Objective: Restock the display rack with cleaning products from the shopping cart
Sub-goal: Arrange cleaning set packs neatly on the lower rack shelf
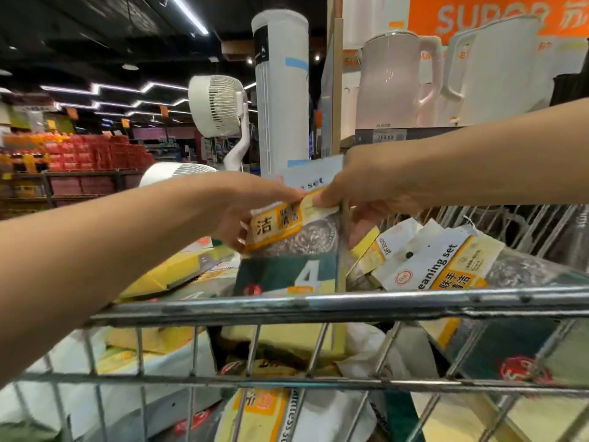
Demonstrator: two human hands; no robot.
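Holding one yellow-and-green packet of steel scourers (293,250) above the wire shopping cart (318,306), we pinch its header with left hand (251,208) and right hand (366,193); many packets remain unshelved.

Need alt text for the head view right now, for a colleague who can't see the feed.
Both hands hold one cleaning set pack upright above the shopping cart: the left hand pinches its top left corner, the right hand its top right. More cleaning set packs lie piled in the cart, and white kettles and fans stand on store displays behind.
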